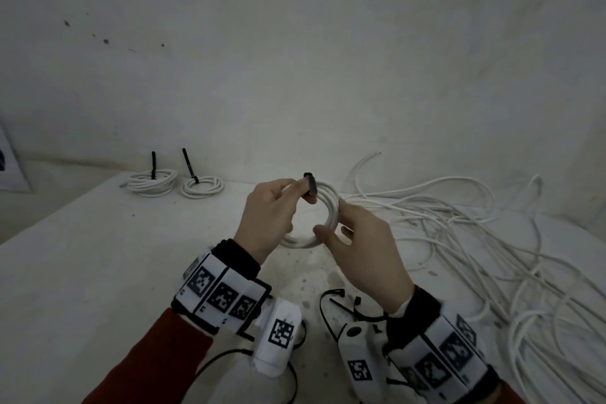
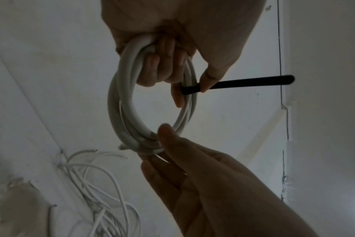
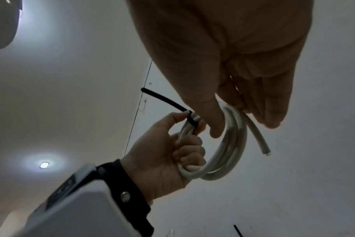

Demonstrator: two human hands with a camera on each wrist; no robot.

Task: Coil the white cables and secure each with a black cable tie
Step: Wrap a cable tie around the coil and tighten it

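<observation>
Small round coil of white cable (image 1: 323, 203) held above white tabletop (image 1: 98, 256). Left hand (image 1: 267, 216) curled round coil, pinching black plastic cable tie (image 1: 311, 185). Right hand (image 1: 360, 252) pinching coil's near side; fingertips hidden. Tie's lock indistinct. Loose white cables (image 1: 475, 239) right of coil; two tied coils (image 1: 173, 184) far left by wall.

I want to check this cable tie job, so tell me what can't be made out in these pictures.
- Whether the black cable tie is locked: the left hand covers its head in every view.
- How many turns the held coil has: strands overlap, views dim.
- The spare ties by the wrists: partly hidden by the right hand and wrist gear.
- The loose cables: cut off at the head view's right edge.
</observation>
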